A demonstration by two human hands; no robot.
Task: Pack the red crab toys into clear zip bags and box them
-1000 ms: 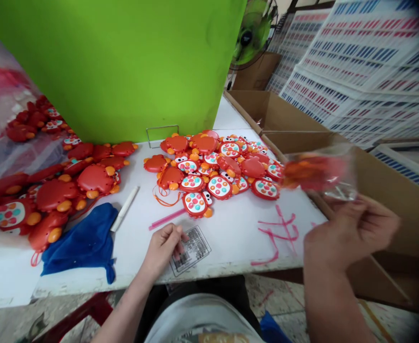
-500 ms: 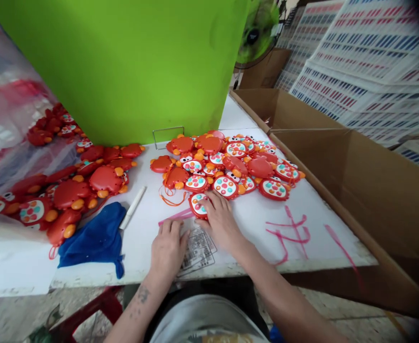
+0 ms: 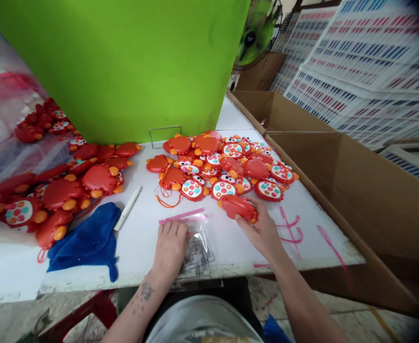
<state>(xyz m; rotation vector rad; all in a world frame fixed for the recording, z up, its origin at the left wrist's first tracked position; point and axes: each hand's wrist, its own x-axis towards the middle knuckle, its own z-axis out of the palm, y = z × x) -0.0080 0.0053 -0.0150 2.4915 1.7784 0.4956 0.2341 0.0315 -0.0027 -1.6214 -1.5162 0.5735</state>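
Observation:
My right hand (image 3: 262, 231) grips a red crab-shaped toy (image 3: 238, 207) above the table, its plain red back toward me. Under the fingers of my left hand (image 3: 170, 245) lies a clear plastic bag (image 3: 200, 255) with black print and a pink strip along its top. The left fingers are curled over the bag's left side, with the thumb against the film. Just beyond both hands is a pile of the same toys (image 3: 223, 188), some showing white bellies with coloured buttons, others turned face down.
On the left, more red toys (image 3: 100, 178) spill from a large plastic sack (image 3: 2, 114). A blue cloth (image 3: 87, 238) and white marker (image 3: 127, 208) lie nearby. Behind stands a green panel (image 3: 141, 66) with a wire stand (image 3: 165, 128). An open cardboard box (image 3: 338, 190) borders the table's right edge.
My right hand has lifted a toy and moved right with it, turning its back toward me. My left hand stays on the bag, more of which now shows.

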